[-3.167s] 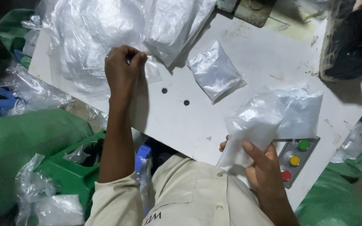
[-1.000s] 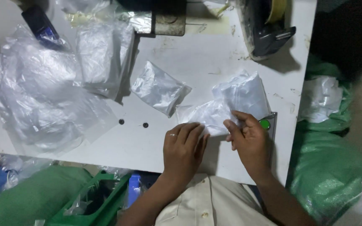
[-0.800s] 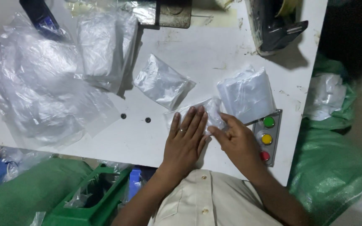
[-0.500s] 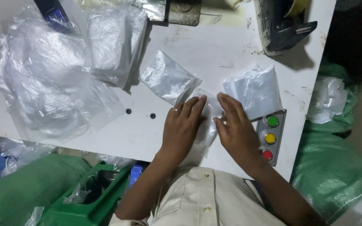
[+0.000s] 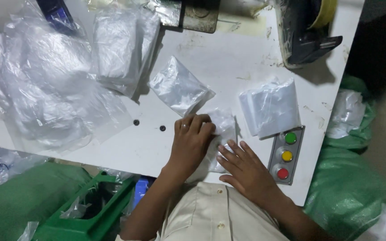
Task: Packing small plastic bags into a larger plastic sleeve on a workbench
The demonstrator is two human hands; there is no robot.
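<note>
Left hand: fingers bent, tips pressing down on small clear bag; palm-down, not gripping around it.
Right hand: fingers spread flat, almost straight, tips on the lower part of same bag; nothing clasped.
Bag: lies flat on white table, between both hands, close to table's near edge; its lower end is partly hidden, cannot tell if it hangs over.
Edges: near edge is just under the wrists; button box w/ green, yellow, red buttons just right of right fingers, at the edge.
Open room: bare table above left fingertips is small; 2nd bag just beyond them, folded bag up-right of right fingers.
Far left of fingers: big heap of clear plastic.
Containers: green crate below table, left of left arm, some plastic inside.
</note>
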